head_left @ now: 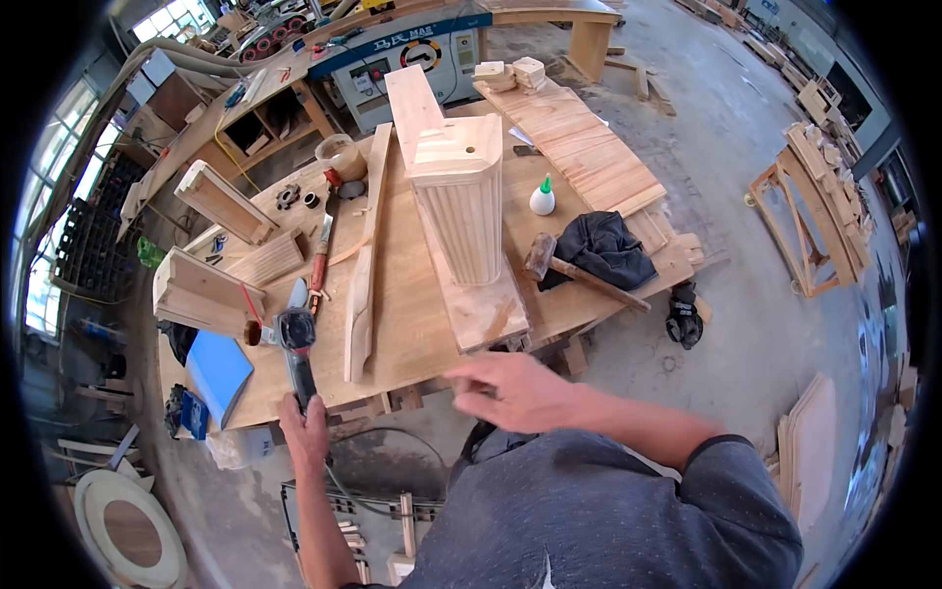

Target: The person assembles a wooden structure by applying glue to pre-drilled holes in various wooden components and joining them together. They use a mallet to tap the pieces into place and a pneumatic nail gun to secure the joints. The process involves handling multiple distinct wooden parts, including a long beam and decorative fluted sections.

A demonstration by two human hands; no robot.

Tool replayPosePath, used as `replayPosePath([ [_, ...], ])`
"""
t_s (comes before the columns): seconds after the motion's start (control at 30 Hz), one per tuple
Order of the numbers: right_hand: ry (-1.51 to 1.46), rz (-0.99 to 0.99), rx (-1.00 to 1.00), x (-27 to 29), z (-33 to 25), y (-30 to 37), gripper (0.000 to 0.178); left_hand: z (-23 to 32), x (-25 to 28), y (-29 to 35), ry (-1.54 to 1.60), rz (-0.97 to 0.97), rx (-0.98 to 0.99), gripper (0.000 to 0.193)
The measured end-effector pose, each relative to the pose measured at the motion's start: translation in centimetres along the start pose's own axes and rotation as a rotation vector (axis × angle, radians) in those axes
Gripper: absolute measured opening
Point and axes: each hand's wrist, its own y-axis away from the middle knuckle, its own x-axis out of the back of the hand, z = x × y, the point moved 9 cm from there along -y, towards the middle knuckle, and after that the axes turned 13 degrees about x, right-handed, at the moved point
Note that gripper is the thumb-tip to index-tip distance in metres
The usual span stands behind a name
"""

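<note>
My left hand (306,432) is wrapped round the black body of a corded angle grinder (298,358), its round head pointing away from me over the table's near left edge. My right hand (515,391) hovers at the near table edge with loosely bent fingers apart, slightly blurred, and no object visible in it. Beyond it a fluted wooden post (459,221) stands upright on a wooden board (486,309). A long shaped wooden strip (363,294) lies to the post's left. Right of the post are a mallet (579,275), a black cloth (606,250) and a white glue bottle (542,199) with a green tip.
Wooden box-like pieces (211,294), a blue sheet (220,373), a red-handled tool (320,265) and a tub (340,157) are on the table's left. A wide plank (589,147) lies at the far right. Behind stands a blue-and-grey machine (402,69). A cord (392,432) hangs near me.
</note>
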Motion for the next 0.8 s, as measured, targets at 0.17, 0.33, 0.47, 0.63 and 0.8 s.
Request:
replayPosePath([
  [0.17,-0.188,0.077,0.182,-1.9,-2.3,-2.9,0.064,13.1,-0.3,9.3,0.046,-0.087,-0.424,0.035],
  [0.33,-0.554,0.039,-0.019,-0.3,-3.1,-1.7,0.045,24.7,-2.8,15.6,0.075,-0.089,-0.802,0.046],
  [0.47,-0.526,0.434,0.221,7.9,-4.4,2.0,0.036,31.2,-5.6,16.9,0.009,-0.242,-0.974,0.047],
  [0.63,-0.551,0.787,0.339,18.2,-3.3,8.3,0.069,33.3,-3.7,9.6,0.121,0.024,-0.937,0.06],
  [0.8,-0.422,0.89,0.299,27.5,-5.1,13.4,0.07,39.1,-6.3,3.7,-0.047,0.021,-0.711,0.091],
])
